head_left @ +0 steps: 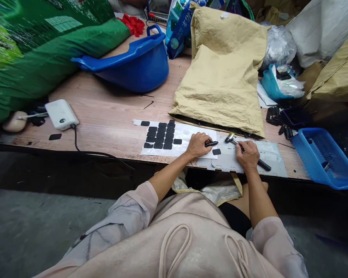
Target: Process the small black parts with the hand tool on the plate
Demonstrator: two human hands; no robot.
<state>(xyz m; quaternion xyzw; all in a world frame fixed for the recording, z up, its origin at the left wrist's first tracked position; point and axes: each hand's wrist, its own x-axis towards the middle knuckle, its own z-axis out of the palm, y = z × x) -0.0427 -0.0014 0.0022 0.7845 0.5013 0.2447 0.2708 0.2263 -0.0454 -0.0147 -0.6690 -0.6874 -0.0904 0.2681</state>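
Observation:
My left hand is closed around a small black tube-like piece, its end sticking out to the right. In my right hand is a small hammer, gripped partway along the handle. The hammer's metal head points up and left, a short gap from the black piece. Under my left hand lies a white sheet bearing rows of black rounded pads. One loose black pad sits between my hands. Beneath the hammer is a grey, taped flat board at the table's front edge.
A large tan sack lies behind my hands, its mouth facing me. To the right stands a blue basket, with small black parts nearby. A blue tub, a white box with a cable and green sacking occupy the left.

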